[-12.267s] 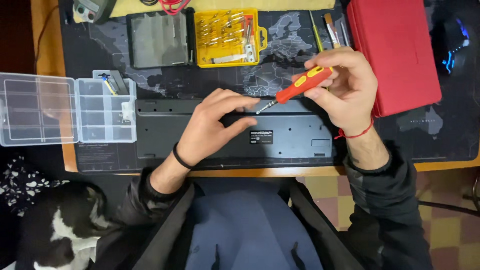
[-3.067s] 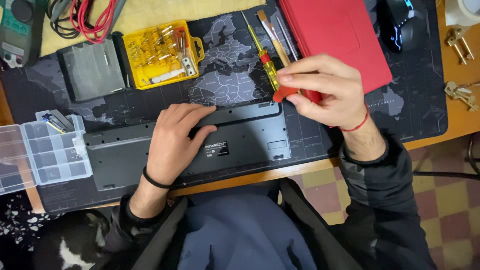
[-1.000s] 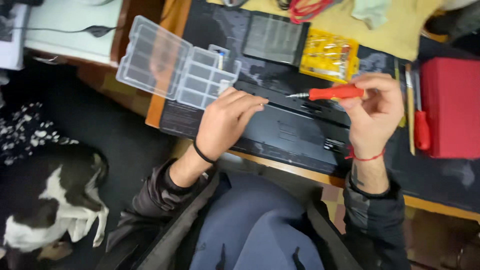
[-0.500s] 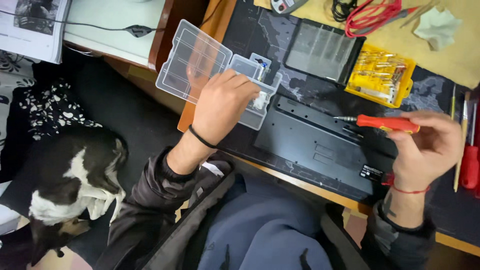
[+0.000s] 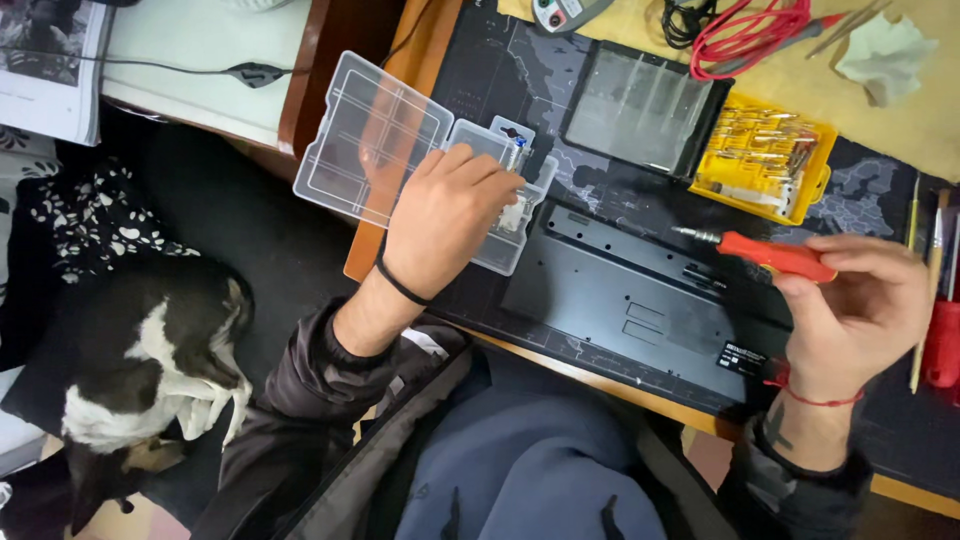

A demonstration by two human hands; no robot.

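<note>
The left hand lay palm-down over the clear plastic compartment box, fingers curled into the tray half at the bench's left edge; whether they pinched anything could not be told. The box's lid was folded open, overhanging the bench edge. The right hand had its grip closed round the red handle of a screwdriver, the metal tip pointing left above the black keyboard, which lay back-side up on the dark desk mat (a small white rectangular label sat near its right end, just below the right hand). Beyond the keyboard stood a yellow tray of bits with its smoky transparent lid open beside it. Red test leads coiled on a yellow cloth behind. A black-and-white cat rested on the floor to the left.
</note>
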